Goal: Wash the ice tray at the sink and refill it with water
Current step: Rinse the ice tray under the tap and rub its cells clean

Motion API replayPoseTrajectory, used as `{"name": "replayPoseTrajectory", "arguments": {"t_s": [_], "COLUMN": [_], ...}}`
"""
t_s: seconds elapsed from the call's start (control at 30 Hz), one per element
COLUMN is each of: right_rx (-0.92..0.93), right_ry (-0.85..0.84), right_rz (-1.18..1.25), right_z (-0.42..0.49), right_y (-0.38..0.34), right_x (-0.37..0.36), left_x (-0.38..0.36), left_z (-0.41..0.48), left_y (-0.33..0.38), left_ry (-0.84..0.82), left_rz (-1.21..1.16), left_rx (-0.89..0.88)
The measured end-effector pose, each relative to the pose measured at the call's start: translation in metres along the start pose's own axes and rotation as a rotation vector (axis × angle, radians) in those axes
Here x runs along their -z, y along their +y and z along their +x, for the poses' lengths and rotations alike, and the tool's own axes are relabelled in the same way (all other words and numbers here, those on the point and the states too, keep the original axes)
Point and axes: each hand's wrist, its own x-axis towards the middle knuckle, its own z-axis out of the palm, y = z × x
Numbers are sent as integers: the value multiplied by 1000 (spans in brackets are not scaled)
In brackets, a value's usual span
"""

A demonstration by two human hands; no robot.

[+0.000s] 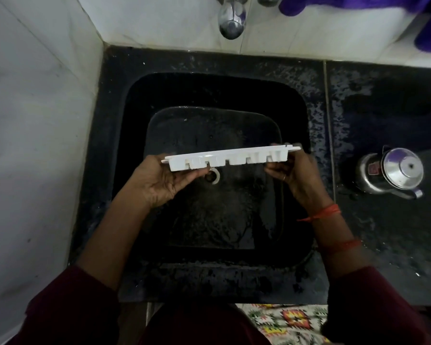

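Note:
A white plastic ice tray (230,157) hangs over the middle of the black sink (217,95), seen edge-on and roughly level, its right end slightly higher. My left hand (159,179) grips its left end, fingers curled under it. The tray's right end is held by my right hand (296,174), fingers behind and below. I cannot see into the compartments. The chrome tap (230,22) juts from the back wall above the sink, with no water running from it.
The sink drain (214,177) shows just below the tray. A steel kettle (391,171) stands on the wet black counter (383,95) to the right. White tiled walls close in the left side and the back. Purple cloth (358,3) hangs at the top right.

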Motion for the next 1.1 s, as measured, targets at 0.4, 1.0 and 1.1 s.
{"name": "replayPoseTrajectory", "arguments": {"t_s": [0.4, 1.0, 1.1], "right_rx": [-133, -198, -246], "right_ry": [26, 111, 88], "right_rz": [-81, 12, -41], "right_z": [-3, -16, -18], "right_y": [33, 49, 51], "right_x": [0, -11, -12], "left_x": [22, 19, 29], "left_z": [33, 28, 33], "left_y": [-26, -30, -35], "left_ry": [145, 174, 181], "left_rz": [-15, -87, -136], "left_rx": [-21, -5, 26]}}
